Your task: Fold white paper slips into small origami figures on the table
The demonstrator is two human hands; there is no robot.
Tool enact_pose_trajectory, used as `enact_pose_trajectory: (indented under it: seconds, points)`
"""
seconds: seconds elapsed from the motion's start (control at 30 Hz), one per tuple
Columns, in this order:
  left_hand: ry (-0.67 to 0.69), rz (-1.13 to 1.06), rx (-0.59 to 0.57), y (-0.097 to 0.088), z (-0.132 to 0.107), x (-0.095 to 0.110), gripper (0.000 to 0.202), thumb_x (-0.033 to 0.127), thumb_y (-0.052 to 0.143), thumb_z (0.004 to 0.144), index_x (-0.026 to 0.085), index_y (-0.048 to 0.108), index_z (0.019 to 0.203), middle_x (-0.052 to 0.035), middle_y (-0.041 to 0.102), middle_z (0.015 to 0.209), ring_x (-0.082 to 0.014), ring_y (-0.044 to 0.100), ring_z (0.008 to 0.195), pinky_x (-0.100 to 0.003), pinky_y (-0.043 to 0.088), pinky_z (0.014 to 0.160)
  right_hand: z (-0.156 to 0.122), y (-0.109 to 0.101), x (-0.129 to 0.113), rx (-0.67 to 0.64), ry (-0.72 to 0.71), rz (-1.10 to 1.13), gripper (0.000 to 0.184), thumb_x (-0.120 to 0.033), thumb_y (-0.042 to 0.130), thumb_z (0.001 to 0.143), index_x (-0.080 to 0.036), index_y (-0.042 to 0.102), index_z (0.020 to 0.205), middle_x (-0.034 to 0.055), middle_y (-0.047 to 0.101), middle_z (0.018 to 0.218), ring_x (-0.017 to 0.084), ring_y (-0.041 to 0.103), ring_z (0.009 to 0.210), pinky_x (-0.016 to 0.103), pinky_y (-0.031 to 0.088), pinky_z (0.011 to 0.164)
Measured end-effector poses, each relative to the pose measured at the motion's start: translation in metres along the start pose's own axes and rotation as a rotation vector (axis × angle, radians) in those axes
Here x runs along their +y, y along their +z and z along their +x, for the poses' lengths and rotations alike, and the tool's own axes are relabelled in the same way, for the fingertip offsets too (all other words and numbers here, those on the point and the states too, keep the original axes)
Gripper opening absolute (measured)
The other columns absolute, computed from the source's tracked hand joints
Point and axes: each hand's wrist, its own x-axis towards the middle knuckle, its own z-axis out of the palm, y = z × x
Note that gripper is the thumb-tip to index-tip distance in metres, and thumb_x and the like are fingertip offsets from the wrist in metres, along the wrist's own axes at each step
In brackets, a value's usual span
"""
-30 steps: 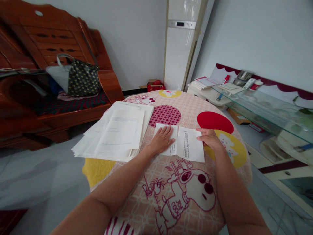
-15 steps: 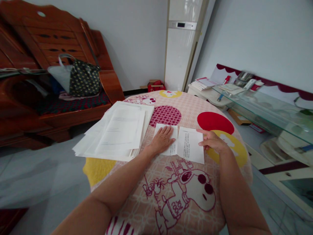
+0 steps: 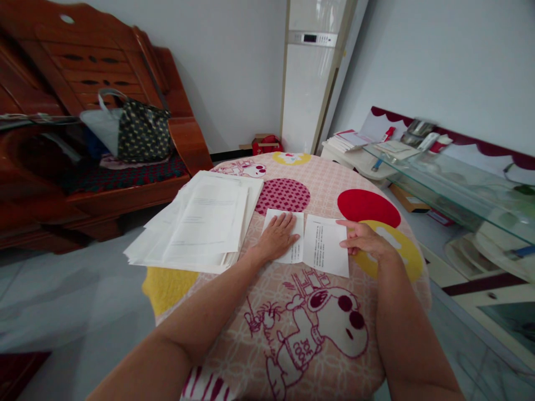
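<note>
A small white printed paper [image 3: 326, 245] lies on the round table, in two panels that meet at a line near its middle. I cannot tell whether that line is a crease or a gap between two pieces. My left hand [image 3: 278, 236] rests flat on the left panel, fingers stretched out, covering much of its print. At the right panel's outer edge, my right hand [image 3: 363, 239] grips the paper, index finger at the top corner and another fingertip lower down; its other fingers are curled. A loose stack of larger white sheets [image 3: 209, 217] lies left of my left hand.
A patterned cloth [image 3: 309, 323] covers the table. Behind on the left stands a wooden bench [image 3: 100, 61] with a dark patterned bag [image 3: 144, 131]. To the right is a glass-topped cabinet [image 3: 451, 189] with papers and containers. A tall white air conditioner [image 3: 307, 89] stands at the back.
The view has shifted very slightly. Both hands and the paper keep the same places on the table.
</note>
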Motion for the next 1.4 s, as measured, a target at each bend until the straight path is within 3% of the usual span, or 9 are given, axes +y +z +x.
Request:
enact_pose_trajectory:
  seconds: [0.13, 0.9, 1.17, 1.4]
  points:
    - [0.001, 0.001, 0.008, 0.0024, 0.0006, -0.0010, 0.061, 0.045, 0.027, 0.105, 0.012, 0.032, 0.156, -0.0141, 0.033, 0.164, -0.0298, 0.027, 0.153, -0.047, 0.023, 0.125, 0.0003, 0.0032, -0.0012, -0.025, 0.004, -0.024, 0.099, -0.015, 0.076, 0.066, -0.013, 0.037, 0.157, -0.0058, 0.061, 0.055, 0.014, 0.058, 0.046, 0.023, 0.044, 0.045]
    - [-0.019, -0.002, 0.011, 0.0036, 0.0012, -0.0014, 0.060, 0.046, 0.026, 0.105, 0.013, 0.032, 0.156, -0.0137, 0.035, 0.163, -0.0308, 0.027, 0.153, -0.048, 0.023, 0.125, 0.0005, -0.0058, 0.0051, -0.025, 0.044, 0.004, 0.089, -0.015, 0.074, 0.066, -0.011, 0.046, 0.151, -0.0039, 0.064, 0.060, 0.013, 0.058, 0.047, 0.023, 0.044, 0.046]
    - [-0.028, 0.001, 0.009, 0.0013, 0.0010, 0.0004, 0.061, 0.044, 0.026, 0.105, 0.010, 0.033, 0.155, -0.0155, 0.034, 0.163, -0.0313, 0.027, 0.153, -0.048, 0.023, 0.125, -0.0023, -0.0022, 0.0011, -0.075, 0.047, -0.026, 0.102, -0.019, 0.080, 0.065, -0.013, 0.036, 0.157, -0.0046, 0.063, 0.058, 0.015, 0.061, 0.047, 0.022, 0.042, 0.042]
    - [-0.019, 0.001, 0.011, 0.0034, 0.0016, -0.0015, 0.061, 0.045, 0.024, 0.105, 0.011, 0.032, 0.155, -0.0152, 0.034, 0.164, -0.0304, 0.027, 0.153, -0.049, 0.022, 0.125, -0.0034, -0.0018, -0.0004, -0.061, 0.065, -0.032, 0.086, -0.016, 0.076, 0.066, -0.011, 0.051, 0.147, -0.0047, 0.061, 0.057, 0.013, 0.059, 0.046, 0.021, 0.042, 0.042]
